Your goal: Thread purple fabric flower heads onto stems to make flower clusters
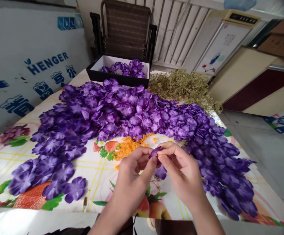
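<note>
Both hands meet over the near middle of the table, around one small purple artificial flower (154, 152). My left hand (133, 171) is closed, pinching the flower's left side between thumb and fingers. From the other side, the thumb and forefinger of my right hand (181, 168) close on its centre; whatever small part lies between those fingertips is mostly hidden. Another purple flower (161, 172) shows just below the fingers, with thin stems near it. Directly behind my hands lies a loose heap of tiny orange flower centres (129, 147).
A wide arc of purple artificial flower petals (122, 112) covers the table's middle and both sides. Behind it stand a black box (117, 79) with assembled purple flowers and a bundle of dry-green stems (183, 85). A chair (127, 29) is at the far side, a white carton (34, 62) at left.
</note>
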`<state>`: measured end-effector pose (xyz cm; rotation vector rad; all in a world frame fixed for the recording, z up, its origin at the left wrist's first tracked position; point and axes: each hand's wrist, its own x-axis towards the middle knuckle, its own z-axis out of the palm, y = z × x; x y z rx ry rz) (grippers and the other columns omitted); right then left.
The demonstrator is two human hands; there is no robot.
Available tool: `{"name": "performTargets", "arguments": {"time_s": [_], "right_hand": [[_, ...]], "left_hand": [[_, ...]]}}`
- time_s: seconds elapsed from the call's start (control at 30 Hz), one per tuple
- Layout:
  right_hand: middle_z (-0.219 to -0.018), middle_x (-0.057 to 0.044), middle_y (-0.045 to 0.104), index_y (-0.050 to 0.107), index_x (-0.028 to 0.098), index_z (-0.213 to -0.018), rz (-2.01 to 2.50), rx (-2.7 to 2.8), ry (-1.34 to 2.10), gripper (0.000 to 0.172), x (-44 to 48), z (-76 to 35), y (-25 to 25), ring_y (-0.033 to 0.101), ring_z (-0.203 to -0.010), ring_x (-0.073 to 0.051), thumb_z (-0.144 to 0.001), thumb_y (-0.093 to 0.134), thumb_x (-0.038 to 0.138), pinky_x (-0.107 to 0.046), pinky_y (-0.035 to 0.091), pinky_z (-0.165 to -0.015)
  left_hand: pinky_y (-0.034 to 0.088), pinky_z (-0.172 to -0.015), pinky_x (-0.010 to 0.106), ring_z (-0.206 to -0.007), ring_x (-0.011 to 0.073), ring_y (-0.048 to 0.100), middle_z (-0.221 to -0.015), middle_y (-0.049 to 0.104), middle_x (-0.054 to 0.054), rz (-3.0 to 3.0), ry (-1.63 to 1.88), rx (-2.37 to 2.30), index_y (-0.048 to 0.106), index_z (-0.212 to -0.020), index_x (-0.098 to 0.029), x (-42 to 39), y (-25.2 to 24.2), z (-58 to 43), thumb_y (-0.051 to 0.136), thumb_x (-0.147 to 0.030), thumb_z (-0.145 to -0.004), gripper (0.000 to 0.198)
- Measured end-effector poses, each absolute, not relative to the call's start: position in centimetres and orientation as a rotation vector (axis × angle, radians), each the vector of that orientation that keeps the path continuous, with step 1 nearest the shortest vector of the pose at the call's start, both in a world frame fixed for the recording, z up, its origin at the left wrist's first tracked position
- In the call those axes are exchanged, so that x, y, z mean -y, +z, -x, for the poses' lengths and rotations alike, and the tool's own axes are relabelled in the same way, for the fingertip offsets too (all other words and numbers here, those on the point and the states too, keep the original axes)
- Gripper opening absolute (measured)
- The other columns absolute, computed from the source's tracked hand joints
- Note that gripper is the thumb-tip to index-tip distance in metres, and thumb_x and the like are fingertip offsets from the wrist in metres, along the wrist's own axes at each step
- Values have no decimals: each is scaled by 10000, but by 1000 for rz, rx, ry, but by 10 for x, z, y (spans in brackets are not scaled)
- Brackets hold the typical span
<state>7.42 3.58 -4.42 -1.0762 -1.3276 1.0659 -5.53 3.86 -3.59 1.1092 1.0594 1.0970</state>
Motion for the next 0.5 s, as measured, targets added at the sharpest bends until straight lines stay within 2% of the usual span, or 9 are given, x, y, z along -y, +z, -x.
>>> {"name": "performTargets", "arguments": {"time_s": [0.13,0.27,0.4,0.5], "right_hand": [[-876,12,568,570,254,-891,1149,1354,976,47,-38,-75,-47,571,-861,-127,-897,579,208,-226,469,-766],[-916,0,599,544,264,-1067,1190,1321,1134,185,-41,-80,-48,598,-896,-156,-887,585,274,-269,476,-797],[-800,-22,635,612,201,-851,1337,1364,1138,138,-50,-91,-58,615,-781,-181,-874,578,333,-282,475,-692],[-738,-15,644,611,196,-807,1381,1312,1074,145,-58,-97,-69,618,-710,-180,-832,616,338,-279,473,-645]], "left_hand": [[511,-689,199,-747,121,679,-832,724,9,-1466,1056,-1110,583,-947,-196,-39,-38,57,523,-160,-892,89],[504,-732,209,-804,121,682,-920,722,13,-1701,987,-1082,544,-1032,-213,-36,-42,60,483,-112,-899,178],[512,-759,236,-852,152,694,-904,733,12,-1725,1028,-1228,517,-1080,-224,-44,-50,68,524,-202,-908,174],[509,-733,268,-786,182,700,-823,732,24,-1774,1111,-1617,582,-889,-214,-64,-61,81,518,-248,-901,73]]}}
